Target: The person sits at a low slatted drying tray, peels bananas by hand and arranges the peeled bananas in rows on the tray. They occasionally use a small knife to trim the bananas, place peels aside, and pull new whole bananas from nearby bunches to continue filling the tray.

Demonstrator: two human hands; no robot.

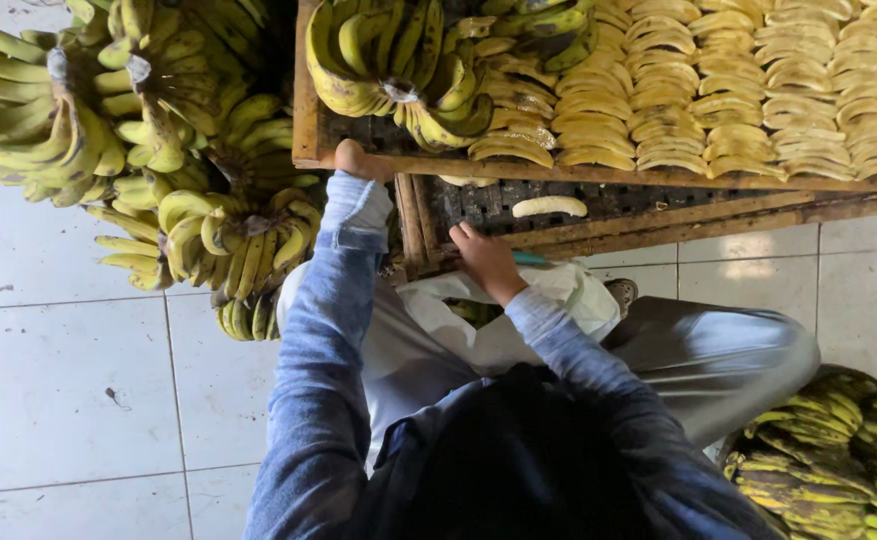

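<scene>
A white tiled floor (69,380) carries heaps of green-yellow banana bunches (149,150) at the left, beside a wooden drying rack (659,178) loaded with rows of peeled, sliced bananas (759,90) and one unpeeled bunch (399,70). A second, lower rack (659,215) sits just under it, holding a single peeled banana (550,206) on its dark mesh. The left hand (357,162) grips the upper rack's front edge, fingers curled over the wood, while the right hand (486,260) rests on the lower rack's frame near that banana, whether clenched or loose I cannot tell.
</scene>
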